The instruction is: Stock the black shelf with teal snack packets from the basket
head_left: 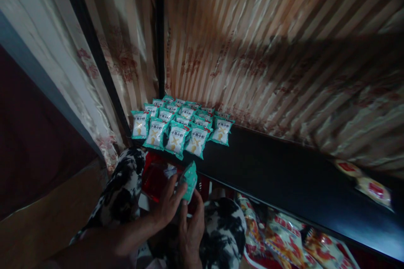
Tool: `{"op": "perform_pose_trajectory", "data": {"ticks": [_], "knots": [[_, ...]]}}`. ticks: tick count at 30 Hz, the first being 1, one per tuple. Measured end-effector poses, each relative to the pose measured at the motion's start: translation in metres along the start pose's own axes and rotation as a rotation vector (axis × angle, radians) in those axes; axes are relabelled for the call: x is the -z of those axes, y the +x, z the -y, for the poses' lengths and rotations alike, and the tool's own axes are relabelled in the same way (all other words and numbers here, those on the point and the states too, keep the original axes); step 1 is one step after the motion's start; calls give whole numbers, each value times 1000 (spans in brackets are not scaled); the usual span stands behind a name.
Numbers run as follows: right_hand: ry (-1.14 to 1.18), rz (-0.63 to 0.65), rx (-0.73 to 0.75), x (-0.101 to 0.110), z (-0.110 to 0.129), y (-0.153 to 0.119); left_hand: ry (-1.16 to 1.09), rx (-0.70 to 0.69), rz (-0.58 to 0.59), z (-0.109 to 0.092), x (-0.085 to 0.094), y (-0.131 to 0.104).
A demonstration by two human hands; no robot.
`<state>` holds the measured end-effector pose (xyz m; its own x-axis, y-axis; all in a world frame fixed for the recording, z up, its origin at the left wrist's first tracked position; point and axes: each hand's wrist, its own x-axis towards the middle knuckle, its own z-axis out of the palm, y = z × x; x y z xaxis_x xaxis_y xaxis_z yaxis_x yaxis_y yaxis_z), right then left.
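Note:
A teal snack packet [190,181], its green side showing, is held between both hands over a red container, just in front of the black shelf. My left hand [169,202] closes on its left edge with thumb and fingers. Against its lower right edge are the fingers of my right hand [192,222], closed on it too. Several teal-and-white packets [177,138] stand in close rows at the left end of the shelf [268,164], their white fronts facing me.
Two yellowish packages [374,189] lie at the shelf's right end. Below the shelf, a red basket [252,259] holds several colourful bags [285,235]. The red container [153,178] sits between my knees. Striped curtains [252,50] hang behind, with black posts [159,29] at the left.

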<state>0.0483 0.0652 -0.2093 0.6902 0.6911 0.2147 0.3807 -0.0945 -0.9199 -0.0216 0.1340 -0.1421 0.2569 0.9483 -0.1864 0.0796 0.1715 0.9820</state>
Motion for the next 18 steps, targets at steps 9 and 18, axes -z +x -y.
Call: {"op": "perform_pose_trajectory", "data": {"ticks": [9,18], "knots": [[41,-58,-199,2,-6,1,61,-67,101,-11,-5,-13],[42,-127,-243,10,-5,8,172,-211,107,8,-6,-5]]}}
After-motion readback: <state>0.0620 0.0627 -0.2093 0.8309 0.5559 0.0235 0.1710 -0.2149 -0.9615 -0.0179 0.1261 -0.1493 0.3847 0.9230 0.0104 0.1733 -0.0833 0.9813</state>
